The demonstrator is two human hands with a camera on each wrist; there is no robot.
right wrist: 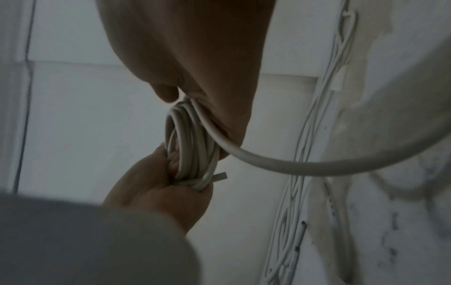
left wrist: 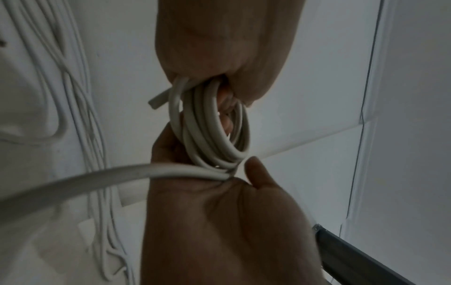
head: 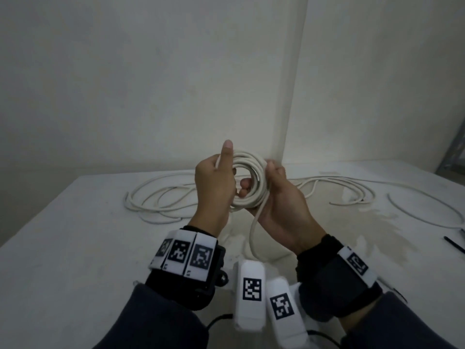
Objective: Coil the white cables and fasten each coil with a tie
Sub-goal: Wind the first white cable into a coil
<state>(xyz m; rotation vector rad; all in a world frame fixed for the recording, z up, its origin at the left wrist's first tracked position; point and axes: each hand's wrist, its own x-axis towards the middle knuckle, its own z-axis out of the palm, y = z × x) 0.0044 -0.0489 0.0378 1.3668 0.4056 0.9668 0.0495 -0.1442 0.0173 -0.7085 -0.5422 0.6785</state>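
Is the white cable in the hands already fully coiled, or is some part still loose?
Partly coiled. The coil is gripped by left hand and right hand, but a loose strand hangs down from it.

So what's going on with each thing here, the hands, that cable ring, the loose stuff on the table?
Coil: several loops wound, held upright above the table, no tie on it.
Tail of the coil's cable: unwound, hanging down toward the table.
Left hand: grips the coil's left side, one finger raised.
Right hand: grips the coil's right side.
Loose white cables: lying uncoiled on the table.
Black tie: lying unused at the table's right edge.
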